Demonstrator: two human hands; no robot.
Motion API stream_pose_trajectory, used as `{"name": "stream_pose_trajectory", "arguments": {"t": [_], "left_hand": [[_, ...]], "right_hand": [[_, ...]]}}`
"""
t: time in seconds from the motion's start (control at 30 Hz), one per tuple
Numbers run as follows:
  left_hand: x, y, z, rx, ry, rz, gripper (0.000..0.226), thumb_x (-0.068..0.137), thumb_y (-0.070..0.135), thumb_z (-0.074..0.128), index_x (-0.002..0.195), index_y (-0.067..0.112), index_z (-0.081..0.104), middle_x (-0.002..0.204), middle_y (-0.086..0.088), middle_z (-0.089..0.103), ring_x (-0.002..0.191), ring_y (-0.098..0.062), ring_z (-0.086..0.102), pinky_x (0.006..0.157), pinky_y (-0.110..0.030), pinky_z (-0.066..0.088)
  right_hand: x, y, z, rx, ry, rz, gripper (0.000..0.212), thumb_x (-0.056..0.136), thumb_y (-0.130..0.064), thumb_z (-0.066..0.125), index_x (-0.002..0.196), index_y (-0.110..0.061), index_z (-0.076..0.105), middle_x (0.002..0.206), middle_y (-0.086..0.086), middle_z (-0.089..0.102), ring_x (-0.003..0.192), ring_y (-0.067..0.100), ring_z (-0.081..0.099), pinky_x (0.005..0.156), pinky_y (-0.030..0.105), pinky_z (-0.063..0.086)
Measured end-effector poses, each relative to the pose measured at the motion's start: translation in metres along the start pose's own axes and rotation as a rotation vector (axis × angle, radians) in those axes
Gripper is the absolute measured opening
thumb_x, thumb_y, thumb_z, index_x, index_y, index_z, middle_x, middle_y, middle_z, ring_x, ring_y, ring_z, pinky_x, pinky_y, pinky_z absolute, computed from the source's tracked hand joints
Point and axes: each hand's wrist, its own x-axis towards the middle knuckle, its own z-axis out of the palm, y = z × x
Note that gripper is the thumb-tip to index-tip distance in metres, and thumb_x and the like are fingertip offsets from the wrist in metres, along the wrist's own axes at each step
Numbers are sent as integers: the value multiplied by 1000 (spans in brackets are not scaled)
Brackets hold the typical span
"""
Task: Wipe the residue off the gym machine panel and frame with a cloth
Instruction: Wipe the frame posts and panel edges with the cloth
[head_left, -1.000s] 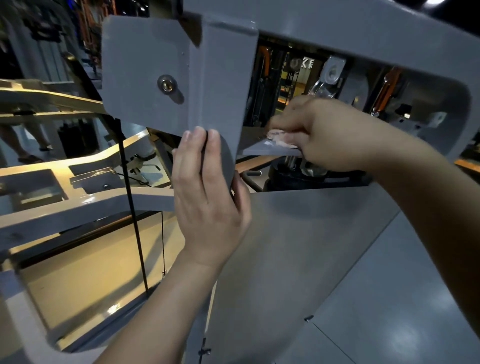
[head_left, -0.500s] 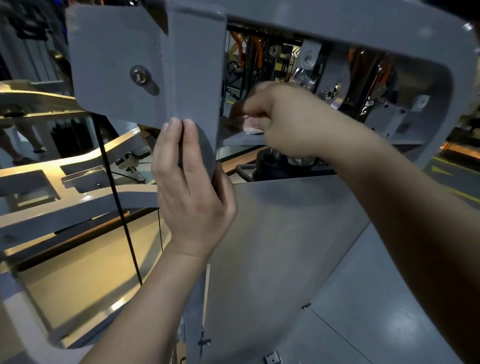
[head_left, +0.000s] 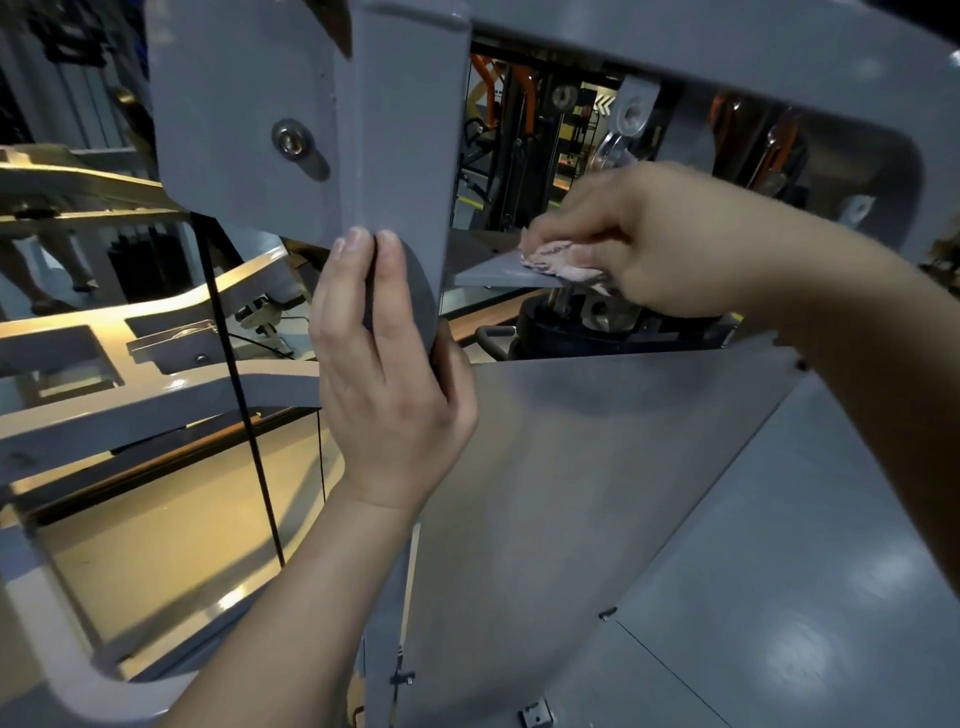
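Grey frame (head_left: 405, 130) is clasped by the left hand (head_left: 384, 384); the cloth (head_left: 550, 262) lies bunched under the right hand (head_left: 660, 239), grip clamped.

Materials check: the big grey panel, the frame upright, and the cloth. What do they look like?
The panel: likely sheet metal with matte grey paint; flat, soft broad sheen. The frame upright, which the left hand grips: painted steel by the look; folded edges, a bright bolt beside it. The cloth in the right hand: soft pinkish-white fabric, crumpled, fuzzy; fibre cannot be told.
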Motion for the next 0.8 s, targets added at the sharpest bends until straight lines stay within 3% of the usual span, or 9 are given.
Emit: {"name": "stream_pose_trajectory", "arguments": {"t": [0.1,0.17,0.3,0.43,0.6,0.7,0.8], "left_hand": [[-1,1,0,4,-12,-15,62,86,-1,64,141,-19,40,145,-30,33,140,-43,36,113,-56,40],[-1,1,-1,14,-21,-10,62,88,1,62,141,-19,39,147,-32,34,141,-43,34,114,-56,38],[-1,-1,-1,8,-29,4,63,89,3,63,142,-18,38,149,-28,31,142,-41,32,115,-55,38],[-1,0,0,11,-19,-2,64,85,0,63,142,-19,39,147,-33,34,141,-43,34,113,-56,39],[-1,0,0,11,-18,6,64,85,0,62,142,-19,38,149,-29,32,141,-43,34,113,-56,39],[-1,0,2,15,-1,-3,64,86,0,63,143,-17,38,149,-22,29,142,-41,34,111,-55,41],[-2,0,1,22,-10,0,66,84,-1,63,143,-19,38,148,-31,33,141,-43,34,112,-57,39]], "right_hand": [[15,-13,14,-49,63,-67,30,97,-1,55,101,-26,71,107,-3,63,101,20,59,92,44,53],[20,-20,21,-77,76,-109,22,98,-2,55,102,-19,69,107,3,61,99,26,59,86,44,52],[-2,1,3,-44,-5,-35,42,103,-7,54,126,-39,67,127,-7,60,116,18,56,103,45,48],[7,-9,18,-73,79,-99,35,98,-5,55,113,-33,70,110,-2,62,103,21,60,91,46,53],[-11,11,10,-24,62,-83,34,101,-9,55,117,-35,69,111,-6,59,105,18,56,95,44,49],[-10,10,14,-74,105,-95,29,96,-5,56,107,-28,71,106,-2,58,99,20,56,89,45,51],[3,-9,28,-77,153,-163,29,96,-7,56,107,-29,70,107,0,57,99,20,56,85,44,52]]}}
